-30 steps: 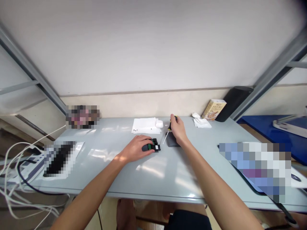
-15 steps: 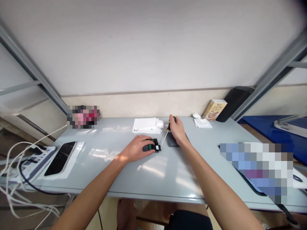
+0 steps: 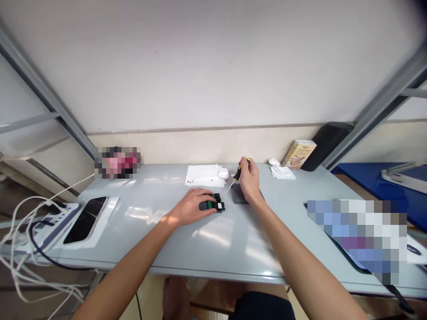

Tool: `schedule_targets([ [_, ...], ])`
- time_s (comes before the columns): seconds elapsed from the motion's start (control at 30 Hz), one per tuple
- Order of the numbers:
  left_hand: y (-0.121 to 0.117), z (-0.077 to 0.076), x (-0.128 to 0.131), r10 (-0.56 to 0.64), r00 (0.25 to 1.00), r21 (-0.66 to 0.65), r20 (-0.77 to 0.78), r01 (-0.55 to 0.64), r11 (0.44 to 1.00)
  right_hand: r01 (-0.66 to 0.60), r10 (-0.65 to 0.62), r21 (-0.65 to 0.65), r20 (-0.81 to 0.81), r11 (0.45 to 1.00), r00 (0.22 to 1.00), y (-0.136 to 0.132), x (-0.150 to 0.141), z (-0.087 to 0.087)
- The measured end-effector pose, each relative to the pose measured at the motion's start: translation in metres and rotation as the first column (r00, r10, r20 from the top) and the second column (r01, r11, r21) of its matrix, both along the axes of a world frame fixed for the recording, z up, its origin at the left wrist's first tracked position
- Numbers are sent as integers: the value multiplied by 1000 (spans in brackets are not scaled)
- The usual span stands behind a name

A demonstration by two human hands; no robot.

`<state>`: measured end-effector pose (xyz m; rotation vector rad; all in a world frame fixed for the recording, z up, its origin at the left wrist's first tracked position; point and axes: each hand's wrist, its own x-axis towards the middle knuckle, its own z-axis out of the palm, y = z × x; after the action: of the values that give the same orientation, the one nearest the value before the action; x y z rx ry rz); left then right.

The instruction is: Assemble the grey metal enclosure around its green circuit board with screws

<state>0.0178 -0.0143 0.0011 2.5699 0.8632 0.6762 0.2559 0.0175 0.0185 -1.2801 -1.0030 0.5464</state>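
Note:
My left hand (image 3: 191,207) is closed over a small black device with an exposed green circuit board (image 3: 219,206), holding it against the desk. Part of the device is hidden under my fingers. In my right hand (image 3: 250,179) is a screwdriver (image 3: 237,174) with a black and yellow handle, gripped in the fist. Its thin shaft slants down to the left, and the tip is close to the device's right end; whether it touches anything I cannot tell. Under my right hand lies a flat dark grey box (image 3: 239,196), partly covered.
Behind the device is white paper (image 3: 202,174) with several tiny dark pieces, beside a small white case (image 3: 223,173). At left are a phone (image 3: 86,220) and a power strip (image 3: 55,226) with tangled cables. Crumpled tissue (image 3: 283,172), a carton (image 3: 299,154) and a black cylinder (image 3: 328,144) stand back right.
My right hand has shifted slightly right, and the screwdriver leans over more, its tip now further left and higher. My left hand and the device have stayed nearly still.

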Motion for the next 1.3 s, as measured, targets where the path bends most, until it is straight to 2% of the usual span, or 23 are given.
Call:
schedule_targets([
  [0.13, 0, -1, 0, 6, 1000, -6, 8, -6, 1000, 0, -3, 77, 38, 997, 999, -7, -6, 9],
  [0.33, 0, 1, 1, 14, 1000, -21, 4, -14, 1000, -12, 8, 82, 57, 997, 998, -15, -11, 16],
  [0.7, 1, -2, 1, 15, 1000, -19, 24, -15, 1000, -81, 64, 122, 132, 989, 989, -22, -16, 13],
  [1.3, 1, -1, 1, 12, 999, -14, 35, -12, 1000, -35, 14, 126, 163, 991, 987, -23, -18, 12],
])
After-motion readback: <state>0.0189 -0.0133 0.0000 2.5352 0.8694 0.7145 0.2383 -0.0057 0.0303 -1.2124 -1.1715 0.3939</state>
